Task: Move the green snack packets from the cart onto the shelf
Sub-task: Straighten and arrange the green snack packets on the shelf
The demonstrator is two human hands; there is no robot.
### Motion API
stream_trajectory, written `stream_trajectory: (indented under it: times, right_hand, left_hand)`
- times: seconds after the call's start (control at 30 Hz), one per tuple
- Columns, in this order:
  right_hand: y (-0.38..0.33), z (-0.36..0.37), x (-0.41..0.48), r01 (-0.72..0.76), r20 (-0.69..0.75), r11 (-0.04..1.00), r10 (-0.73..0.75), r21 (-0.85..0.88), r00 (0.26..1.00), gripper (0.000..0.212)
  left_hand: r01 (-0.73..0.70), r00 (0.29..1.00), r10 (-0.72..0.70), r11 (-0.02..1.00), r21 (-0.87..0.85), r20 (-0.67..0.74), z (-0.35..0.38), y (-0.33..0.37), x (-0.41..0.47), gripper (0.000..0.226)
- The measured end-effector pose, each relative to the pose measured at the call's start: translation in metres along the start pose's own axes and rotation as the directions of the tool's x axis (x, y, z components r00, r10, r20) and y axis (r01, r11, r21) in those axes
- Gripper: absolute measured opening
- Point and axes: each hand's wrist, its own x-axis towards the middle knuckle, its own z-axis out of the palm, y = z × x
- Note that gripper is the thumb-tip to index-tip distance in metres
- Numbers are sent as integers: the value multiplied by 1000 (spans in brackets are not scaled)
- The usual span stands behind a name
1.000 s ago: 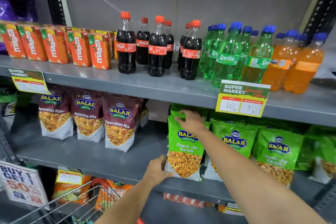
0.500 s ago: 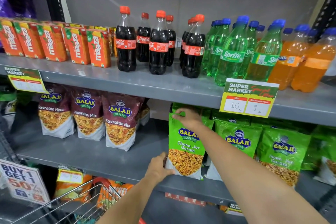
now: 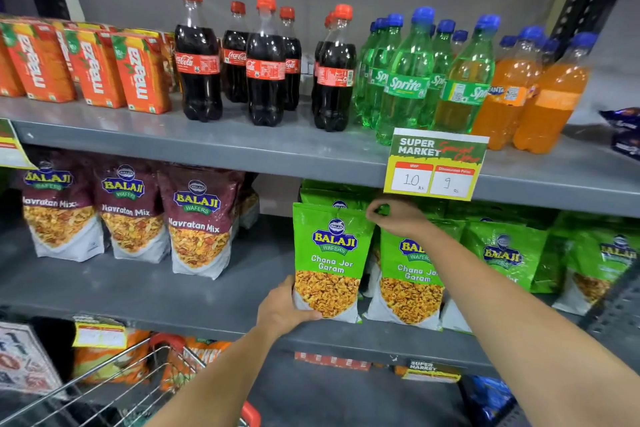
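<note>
two hands clamp one green snack packet [image 3: 329, 260] upright at the shelf [image 3: 207, 302] front edge, left hand [image 3: 287, 310] gripping its bottom corner, right hand [image 3: 398, 217] pinching its top; advise seating the base flat, then aligning it beside the neighbouring green packet [image 3: 410, 274].

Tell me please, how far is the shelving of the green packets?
Done: several green packets stand on the middle shelf. In hand: left hand and right hand steady the front packet. Left: unclear; the cart contents are hardly visible.
</note>
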Motion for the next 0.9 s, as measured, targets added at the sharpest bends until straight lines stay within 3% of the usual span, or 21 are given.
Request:
stream_trajectory:
  times: [0.2,0.27,0.3,0.37,0.43,0.47,0.57,0.63,0.7,0.83,0.9]
  right_hand:
    - [-2,9,0,-24,-109,999,18,-46,994,23]
    - [1,5,-2,-34,-82,999,30,-40,996,21]
    - [4,-1,-3,-59,-53,998,57,-36,997,25]
    - [13,-13,-5,-136,-6,988,136,-77,991,57]
    - [27,-23,-6,-206,-6,971,206,-125,978,84]
    - [33,-27,-7,-214,-5,969,215,-125,977,84]
    - [45,-32,-12,-127,8,987,128,-102,992,53]
    - [46,-29,-13,-75,22,995,77,-67,997,36]
    - [48,-28,-14,-49,35,998,50,-26,998,30]
    - [51,-28,-10,-33,9,999,32,25,999,22]
    - [50,-27,-9,-18,-9,999,18,45,1000,20]
  left_hand:
    - [-1,1000,1,999,43,-1,5,8,-4,83]
    - [66,998,-69,987,147,14,7,18,-7,83]
    - [136,989,-145,956,261,16,6,25,-9,85]
    - [202,959,-276,814,545,57,-1,38,-14,80]
    - [96,927,-331,666,740,178,-5,55,-19,64]
    - [43,912,-339,642,766,233,-2,64,-22,57]
    - [-99,935,-146,765,636,322,22,94,-27,45]
    - [-143,954,19,905,401,298,41,107,-28,40]
    - [-165,955,111,970,180,277,59,118,-24,40]
    - [-81,962,70,996,33,264,78,123,-10,64]
    - [-21,963,26,1000,-20,268,82,119,-3,50]
